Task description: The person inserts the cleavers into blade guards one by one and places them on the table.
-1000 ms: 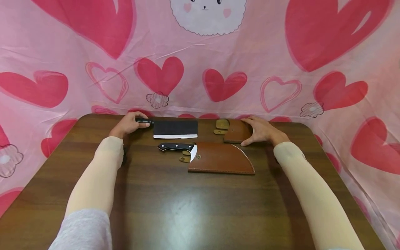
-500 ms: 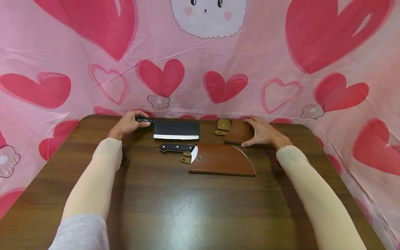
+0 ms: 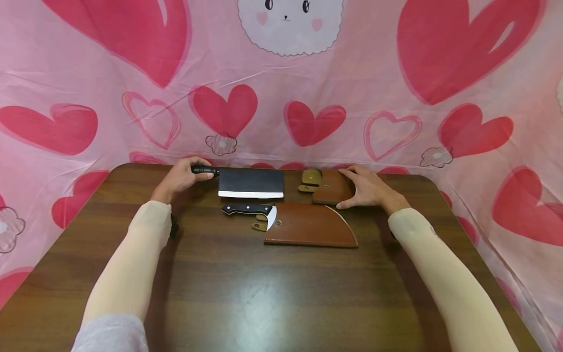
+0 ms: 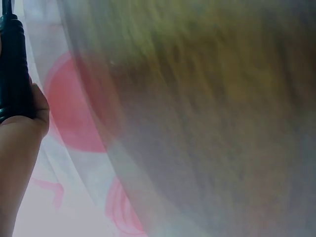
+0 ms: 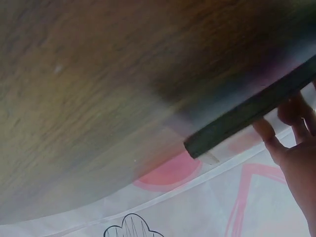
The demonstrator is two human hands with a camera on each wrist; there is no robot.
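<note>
My left hand [image 3: 181, 177] pinches the black handle [image 4: 15, 69] of a cleaver, which also shows at the edge of the left wrist view. The cleaver's dark rectangular blade [image 3: 251, 182] points right, its bright cutting edge toward me. At the back right, my right hand [image 3: 371, 188] holds a small brown leather knife sheath [image 3: 329, 188] between thumb and fingers, across its right end. The sheath's strap and flap [image 3: 311, 177] face the cleaver, a short gap away. In the right wrist view, fingertips [image 5: 265, 128] meet the sheath's dark edge [image 5: 247, 109].
In front of both lies a second knife with a black riveted handle [image 3: 248, 209], its blade mostly inside a larger brown leather sheath [image 3: 312, 226]. The wooden table [image 3: 211, 293] ends at the back against a pink heart-print cloth [image 3: 272, 68].
The cleaver, held by my left hand, has shifted slightly right toward the small sheath, narrowing the gap. My right hand keeps its hold on the sheath.
</note>
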